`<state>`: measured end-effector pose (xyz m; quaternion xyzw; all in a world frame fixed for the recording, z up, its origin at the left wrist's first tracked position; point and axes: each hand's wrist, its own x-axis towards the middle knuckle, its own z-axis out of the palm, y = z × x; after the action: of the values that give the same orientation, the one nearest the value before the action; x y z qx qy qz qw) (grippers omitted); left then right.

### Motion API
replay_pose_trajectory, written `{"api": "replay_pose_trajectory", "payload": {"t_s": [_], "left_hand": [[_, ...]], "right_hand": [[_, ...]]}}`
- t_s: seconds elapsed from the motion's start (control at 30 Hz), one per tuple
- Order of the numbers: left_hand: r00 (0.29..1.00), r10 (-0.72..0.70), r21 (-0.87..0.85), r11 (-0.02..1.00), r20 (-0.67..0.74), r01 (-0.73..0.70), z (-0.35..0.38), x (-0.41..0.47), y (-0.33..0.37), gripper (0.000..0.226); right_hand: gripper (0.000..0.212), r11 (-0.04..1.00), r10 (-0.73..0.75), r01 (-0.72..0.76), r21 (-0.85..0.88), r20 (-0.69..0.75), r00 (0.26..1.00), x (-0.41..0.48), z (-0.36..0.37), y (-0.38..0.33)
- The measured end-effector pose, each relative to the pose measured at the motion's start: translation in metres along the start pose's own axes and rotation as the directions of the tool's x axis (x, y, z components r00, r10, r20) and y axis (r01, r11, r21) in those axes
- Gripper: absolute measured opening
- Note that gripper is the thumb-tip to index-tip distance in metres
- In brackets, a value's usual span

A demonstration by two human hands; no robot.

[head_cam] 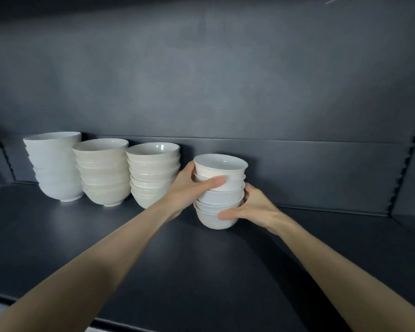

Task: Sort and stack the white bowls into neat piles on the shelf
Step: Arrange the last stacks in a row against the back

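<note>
Near the back edge of the shelf (201, 259), just right of the three piles (103, 171) lined along it, the small bowl stack (219, 197) is clasped from both sides. The left hand (189, 188) curls round the upper bowls and the right hand (254, 207) round the lowest. Press inward evenly, set the base flat, and straighten any leaning bowl before letting go.

Single head view; faces forward, slightly down; close over dark shelf (106, 236).

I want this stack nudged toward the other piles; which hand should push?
Likely right hand: it grips the stack of small white ceramic bowls low on its right; the left hand blocks that path.
</note>
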<state>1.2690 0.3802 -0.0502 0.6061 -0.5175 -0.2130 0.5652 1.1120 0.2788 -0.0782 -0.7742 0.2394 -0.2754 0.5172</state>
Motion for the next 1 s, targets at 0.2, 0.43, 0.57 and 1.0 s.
{"api": "replay_pose_trajectory", "payload": {"t_s": [0.2, 0.43, 0.57, 1.0], "left_hand": [[0.992, 0.024, -0.059, 0.998, 0.124, -0.016, -0.024, 0.018, -0.017, 0.063], [0.997, 0.071, -0.02, 0.997, 0.043, -0.07, -0.036, 0.036, -0.031, 0.103], [0.994, 0.112, -0.001, 0.994, 0.004, -0.112, -0.036, 0.039, -0.034, 0.12], [0.977, 0.187, 0.091, 0.98, -0.104, -0.178, -0.026, 0.035, -0.028, 0.081]], "right_hand": [[0.078, 1.0, 0.02, -0.02, 0.004, -0.079, 0.997, 0.015, 0.025, 0.003], [0.068, 1.0, 0.024, -0.025, -0.008, -0.117, 0.993, 0.026, 0.043, 0.001], [0.071, 0.999, 0.044, -0.047, -0.014, -0.137, 0.99, 0.029, 0.043, 0.004], [0.102, 0.997, 0.075, -0.077, -0.009, -0.173, 0.982, 0.034, 0.036, 0.013]]}}
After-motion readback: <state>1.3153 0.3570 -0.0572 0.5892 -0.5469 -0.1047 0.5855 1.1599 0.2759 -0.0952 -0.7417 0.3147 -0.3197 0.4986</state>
